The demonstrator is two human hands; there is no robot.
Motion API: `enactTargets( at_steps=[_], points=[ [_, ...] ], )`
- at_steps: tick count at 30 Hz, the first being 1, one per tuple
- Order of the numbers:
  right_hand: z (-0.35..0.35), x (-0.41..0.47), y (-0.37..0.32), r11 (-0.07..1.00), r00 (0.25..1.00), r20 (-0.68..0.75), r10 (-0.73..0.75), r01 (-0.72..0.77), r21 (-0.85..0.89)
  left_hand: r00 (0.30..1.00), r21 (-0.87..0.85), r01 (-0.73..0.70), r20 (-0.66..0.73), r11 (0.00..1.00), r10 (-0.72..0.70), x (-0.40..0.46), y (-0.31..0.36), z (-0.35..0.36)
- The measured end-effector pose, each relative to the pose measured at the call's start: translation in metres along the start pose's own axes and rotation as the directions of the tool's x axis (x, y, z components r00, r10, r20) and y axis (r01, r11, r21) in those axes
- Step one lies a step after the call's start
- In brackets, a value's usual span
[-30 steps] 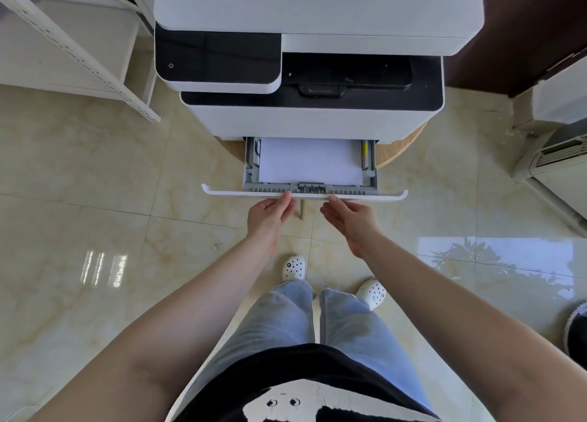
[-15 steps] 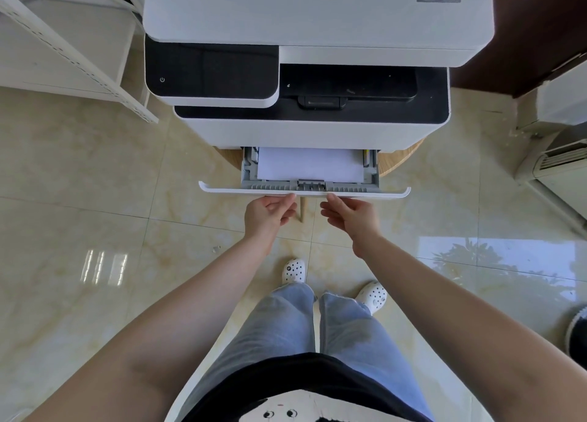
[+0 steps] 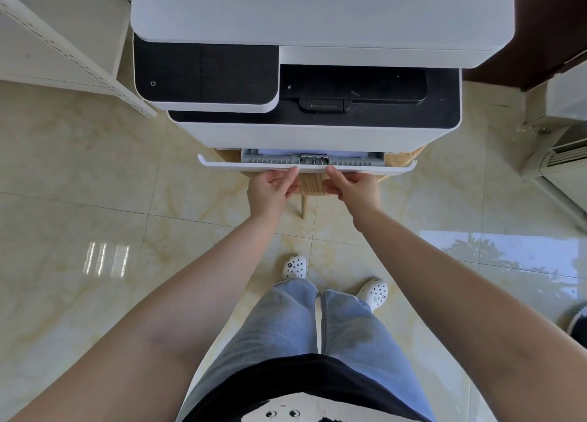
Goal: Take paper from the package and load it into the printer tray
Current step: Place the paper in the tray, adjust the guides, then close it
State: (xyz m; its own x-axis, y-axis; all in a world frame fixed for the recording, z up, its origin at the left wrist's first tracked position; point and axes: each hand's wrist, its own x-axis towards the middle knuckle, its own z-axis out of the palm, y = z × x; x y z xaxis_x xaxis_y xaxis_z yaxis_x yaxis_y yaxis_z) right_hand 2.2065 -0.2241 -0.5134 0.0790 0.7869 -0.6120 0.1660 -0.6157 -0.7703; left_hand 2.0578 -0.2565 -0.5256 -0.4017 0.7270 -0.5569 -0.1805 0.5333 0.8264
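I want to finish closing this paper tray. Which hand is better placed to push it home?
Neither clearly: the left hand and right hand both meet the paper tray front beside its centre. Push with both, evenly.

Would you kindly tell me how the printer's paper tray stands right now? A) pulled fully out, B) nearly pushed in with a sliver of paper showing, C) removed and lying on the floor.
B: the tray barely protrudes from the printer, only a thin strip of paper visible.
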Motion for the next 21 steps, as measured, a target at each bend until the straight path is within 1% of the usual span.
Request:
enactTargets(
  at_steps=[2,6,8,12,15,18,21],
  points=[
    [0.001,-0.001,0.001,1.0,1.0,0.001,-0.011,0.011,0.003,0.999,-0.026,0.032,0.011,0.999,-0.031,0.001,-0.001,0.001],
    [0.003,0.0,-0.001,0.999,1.0,0.002,0.004,-0.004,0.042,0.994,-0.077,0.1,-0.03,0.992,-0.103,0.004,0.002,0.007],
    [0.004,0.003,0.001,0.999,1.0,-0.002,0.017,-0.017,0.044,0.995,-0.096,0.091,-0.026,0.991,-0.094,0.004,0.002,0.007],
    [0.002,0.007,0.008,0.999,1.0,0.004,0.022,-0.022,0.033,0.997,-0.078,0.054,0.054,0.995,-0.05,0.005,-0.001,0.0],
    [0.004,0.009,0.008,0.997,0.999,-0.019,0.041,-0.04,0.066,0.997,-0.073,0.058,0.053,0.996,-0.055,0.006,0.0,0.0],
    [0.008,0.011,0.002,0.995,0.999,-0.035,0.029,-0.026,0.1,0.998,-0.078,0.054,0.042,0.996,-0.051,0.011,0.005,0.004],
    [0.009,0.016,-0.008,0.999,0.999,-0.035,0.005,-0.003,0.051,0.997,-0.087,0.045,0.059,0.995,-0.04,0.019,0.014,0.008]
  ],
)
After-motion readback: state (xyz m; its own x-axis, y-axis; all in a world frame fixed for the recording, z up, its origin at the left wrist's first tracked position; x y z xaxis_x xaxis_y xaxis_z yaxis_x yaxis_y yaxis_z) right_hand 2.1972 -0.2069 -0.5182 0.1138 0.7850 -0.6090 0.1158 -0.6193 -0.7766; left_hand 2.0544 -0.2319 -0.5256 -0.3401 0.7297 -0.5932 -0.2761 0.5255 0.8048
